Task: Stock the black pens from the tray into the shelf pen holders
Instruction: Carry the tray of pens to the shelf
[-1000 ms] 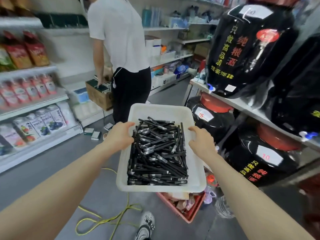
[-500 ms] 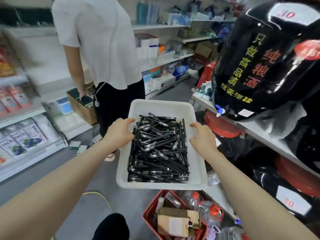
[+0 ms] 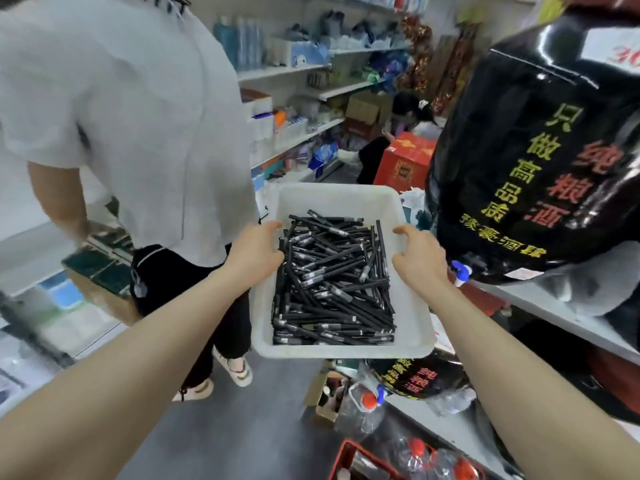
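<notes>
Holds a heap of black pens (image 3: 332, 282), loose and criss-crossed, in a white tray (image 3: 336, 199) out in front, above the grey floor (image 3: 242, 438) of a shop aisle. Has them piled over the near two thirds of the tray, with the far end bare. Grips the tray's left rim with the left hand (image 3: 256, 251), thumb laid over the edge, fingers curled round it just beside the pens. Grips the right rim with the right hand (image 3: 419, 258) likewise, thumb on top, fingers bent over the edge. Holds the tray about level, long sides running away from the body.

Stands close behind a person (image 3: 121, 116) in a white shirt and black trousers, back turned, just left of the tray, one arm down at a brown carton (image 3: 100, 285). Has on the right, near the tray, a big black jar (image 3: 540, 150) with yellow and red characters and a blue tap (image 3: 460, 270) low on its front, set on a grey shelf (image 3: 554, 317). Looks down, below the tray, on clear bottles (image 3: 363, 407) with red caps and the corner of a red crate (image 3: 343, 452). Faces, farther up the aisle, a red box (image 3: 405, 161) and white shelves (image 3: 284, 72) of blurred goods.
</notes>
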`<state>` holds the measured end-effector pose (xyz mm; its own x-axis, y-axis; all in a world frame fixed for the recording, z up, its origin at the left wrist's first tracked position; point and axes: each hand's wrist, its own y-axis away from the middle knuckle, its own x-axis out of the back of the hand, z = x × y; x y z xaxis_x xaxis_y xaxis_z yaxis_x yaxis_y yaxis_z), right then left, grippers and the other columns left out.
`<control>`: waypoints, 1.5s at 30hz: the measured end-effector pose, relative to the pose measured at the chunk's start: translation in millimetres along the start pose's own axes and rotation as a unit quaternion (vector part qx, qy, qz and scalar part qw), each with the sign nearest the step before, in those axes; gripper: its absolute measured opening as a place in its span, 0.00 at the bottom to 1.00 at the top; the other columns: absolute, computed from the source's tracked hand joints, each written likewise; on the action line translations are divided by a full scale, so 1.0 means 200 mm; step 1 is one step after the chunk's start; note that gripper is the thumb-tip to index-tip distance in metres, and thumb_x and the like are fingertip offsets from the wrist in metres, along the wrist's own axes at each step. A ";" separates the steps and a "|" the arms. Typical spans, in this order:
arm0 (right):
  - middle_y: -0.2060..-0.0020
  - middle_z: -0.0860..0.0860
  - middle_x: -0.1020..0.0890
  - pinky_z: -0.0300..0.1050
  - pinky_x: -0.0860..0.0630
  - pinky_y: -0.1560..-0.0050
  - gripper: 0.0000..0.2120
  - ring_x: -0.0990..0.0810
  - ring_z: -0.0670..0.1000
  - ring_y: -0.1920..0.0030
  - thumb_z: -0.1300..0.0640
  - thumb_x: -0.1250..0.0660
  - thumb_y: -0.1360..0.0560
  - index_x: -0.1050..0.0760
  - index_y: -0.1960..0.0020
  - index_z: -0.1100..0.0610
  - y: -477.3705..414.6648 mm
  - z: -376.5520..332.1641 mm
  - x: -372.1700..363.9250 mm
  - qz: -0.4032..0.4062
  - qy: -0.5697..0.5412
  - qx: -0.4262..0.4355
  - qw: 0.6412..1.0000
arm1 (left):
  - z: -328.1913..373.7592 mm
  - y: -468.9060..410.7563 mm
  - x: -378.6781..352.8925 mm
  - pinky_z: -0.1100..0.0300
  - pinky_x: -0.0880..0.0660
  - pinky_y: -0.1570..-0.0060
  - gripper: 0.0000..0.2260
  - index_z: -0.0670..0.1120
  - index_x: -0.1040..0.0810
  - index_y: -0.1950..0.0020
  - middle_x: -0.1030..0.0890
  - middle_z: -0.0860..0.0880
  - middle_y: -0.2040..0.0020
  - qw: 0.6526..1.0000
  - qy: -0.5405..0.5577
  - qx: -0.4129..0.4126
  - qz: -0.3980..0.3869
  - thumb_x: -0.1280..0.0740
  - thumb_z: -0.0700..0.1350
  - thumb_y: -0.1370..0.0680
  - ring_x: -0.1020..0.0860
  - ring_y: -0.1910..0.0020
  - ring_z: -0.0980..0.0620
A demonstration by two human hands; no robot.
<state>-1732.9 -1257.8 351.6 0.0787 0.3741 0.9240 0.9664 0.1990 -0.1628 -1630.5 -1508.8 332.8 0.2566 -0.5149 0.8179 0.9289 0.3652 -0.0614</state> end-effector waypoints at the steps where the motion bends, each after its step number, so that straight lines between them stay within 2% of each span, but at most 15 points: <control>1: 0.38 0.58 0.27 0.50 0.28 0.45 0.27 0.24 0.62 0.42 0.66 0.40 0.28 0.31 0.31 0.49 -0.06 -0.03 -0.01 0.007 -0.002 -0.014 1.000 | 0.00 -0.09 0.02 0.53 0.29 0.45 0.28 0.47 0.34 0.26 0.25 0.39 0.38 1.000 -0.006 -0.008 0.003 0.35 0.37 0.26 0.27 0.38 0.42; 5: 0.36 0.59 0.30 0.52 0.28 0.45 0.28 0.25 0.64 0.42 0.67 0.41 0.26 0.33 0.29 0.49 -0.28 -0.11 -0.03 0.028 0.003 -0.064 0.998 | 0.04 -0.42 0.04 0.52 0.30 0.46 0.25 0.44 0.33 0.28 0.28 0.38 0.39 0.999 -0.031 -0.027 0.004 0.39 0.34 0.25 0.28 0.40 0.38; 10: 0.33 0.59 0.32 0.56 0.26 0.41 0.29 0.25 0.65 0.40 0.68 0.42 0.26 0.34 0.28 0.50 -0.53 -0.13 -0.06 0.030 0.011 -0.080 0.996 | 0.07 -0.72 -0.03 0.48 0.28 0.43 0.28 0.45 0.36 0.25 0.32 0.35 0.37 0.999 -0.034 -0.040 -0.001 0.41 0.32 0.25 0.28 0.41 0.35; 14: 0.33 0.58 0.29 0.54 0.28 0.38 0.30 0.27 0.62 0.36 0.69 0.41 0.27 0.33 0.28 0.51 -0.75 -0.11 -0.15 0.029 0.007 -0.059 0.998 | 0.04 -0.94 -0.13 0.54 0.31 0.54 0.24 0.43 0.34 0.28 0.31 0.36 0.38 0.999 -0.040 -0.020 -0.001 0.41 0.32 0.24 0.27 0.44 0.35; 16: 0.34 0.58 0.29 0.55 0.28 0.39 0.31 0.27 0.61 0.36 0.70 0.40 0.28 0.33 0.28 0.51 -0.88 -0.10 -0.21 0.023 0.000 -0.056 0.998 | 0.04 -1.05 -0.16 0.55 0.33 0.55 0.24 0.43 0.33 0.28 0.31 0.37 0.38 0.999 -0.036 -0.006 0.000 0.41 0.32 0.24 0.27 0.44 0.36; 21: 0.35 0.60 0.30 0.53 0.27 0.45 0.30 0.25 0.63 0.40 0.69 0.39 0.27 0.34 0.28 0.51 -1.20 -0.11 -0.35 -0.009 -0.003 -0.038 0.999 | -0.03 -1.34 -0.22 0.50 0.29 0.46 0.27 0.43 0.33 0.28 0.29 0.35 0.39 1.000 -0.018 0.014 0.005 0.41 0.31 0.27 0.27 0.42 0.35; 24: 0.35 0.60 0.30 0.55 0.26 0.41 0.30 0.24 0.64 0.41 0.70 0.39 0.27 0.33 0.28 0.50 -1.38 -0.15 -0.44 -0.011 -0.012 -0.041 0.999 | -0.09 -1.48 -0.24 0.50 0.29 0.44 0.28 0.45 0.35 0.25 0.30 0.36 0.37 0.999 -0.013 0.037 -0.002 0.41 0.32 0.26 0.27 0.40 0.36; 27: 0.35 0.59 0.29 0.53 0.28 0.43 0.30 0.24 0.63 0.40 0.70 0.39 0.27 0.32 0.28 0.50 -1.56 -0.21 -0.54 -0.021 -0.014 -0.045 0.999 | -0.19 -1.68 -0.24 0.48 0.30 0.39 0.30 0.47 0.36 0.24 0.30 0.36 0.34 0.999 -0.012 0.044 -0.004 0.41 0.33 0.26 0.29 0.36 0.37; 33: 0.37 0.59 0.28 0.53 0.24 0.49 0.29 0.22 0.63 0.44 0.69 0.38 0.27 0.32 0.29 0.50 -1.93 -0.37 -0.70 -0.020 -0.016 -0.047 0.999 | -0.30 -2.09 -0.18 0.51 0.31 0.39 0.28 0.45 0.33 0.25 0.27 0.38 0.32 0.999 0.003 0.043 0.016 0.41 0.32 0.25 0.30 0.32 0.39; 35: 0.37 0.59 0.28 0.53 0.24 0.50 0.29 0.22 0.63 0.45 0.69 0.38 0.27 0.31 0.29 0.50 -2.06 -0.41 -0.73 -0.016 -0.016 -0.048 0.999 | -0.31 -2.23 -0.15 0.50 0.29 0.42 0.28 0.45 0.32 0.26 0.24 0.37 0.35 0.999 0.011 0.035 0.025 0.41 0.31 0.26 0.27 0.36 0.38; 38: 0.37 0.58 0.28 0.47 0.30 0.56 0.29 0.22 0.62 0.45 0.69 0.38 0.27 0.31 0.29 0.50 -2.27 -0.45 -0.77 -0.015 -0.019 -0.056 0.998 | -0.34 -2.46 -0.14 0.48 0.24 0.47 0.30 0.46 0.32 0.26 0.21 0.39 0.39 0.999 0.032 0.033 0.017 0.40 0.31 0.28 0.22 0.45 0.36; 41: 0.37 0.58 0.28 0.45 0.33 0.54 0.29 0.23 0.62 0.42 0.69 0.37 0.27 0.31 0.29 0.50 -2.52 -0.47 -0.83 -0.016 -0.025 -0.060 0.998 | -0.37 -2.71 -0.16 0.47 0.24 0.46 0.29 0.46 0.31 0.27 0.21 0.39 0.38 0.999 0.038 0.031 0.013 0.39 0.32 0.28 0.22 0.46 0.37; 45: 0.35 0.58 0.28 0.49 0.28 0.47 0.30 0.24 0.63 0.40 0.68 0.36 0.28 0.31 0.29 0.49 -2.90 -0.47 -0.93 -0.034 -0.033 -0.061 0.997 | -0.40 -3.09 -0.22 0.46 0.25 0.43 0.27 0.48 0.29 0.28 0.23 0.39 0.36 0.998 0.043 0.042 0.013 0.36 0.35 0.27 0.24 0.40 0.37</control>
<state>-2284.5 -1527.7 305.9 0.0000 0.4239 0.9057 0.9919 0.1154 -0.0540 -2193.7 -1773.6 289.3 0.3058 -0.5677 0.7644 0.8967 0.4416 -0.0308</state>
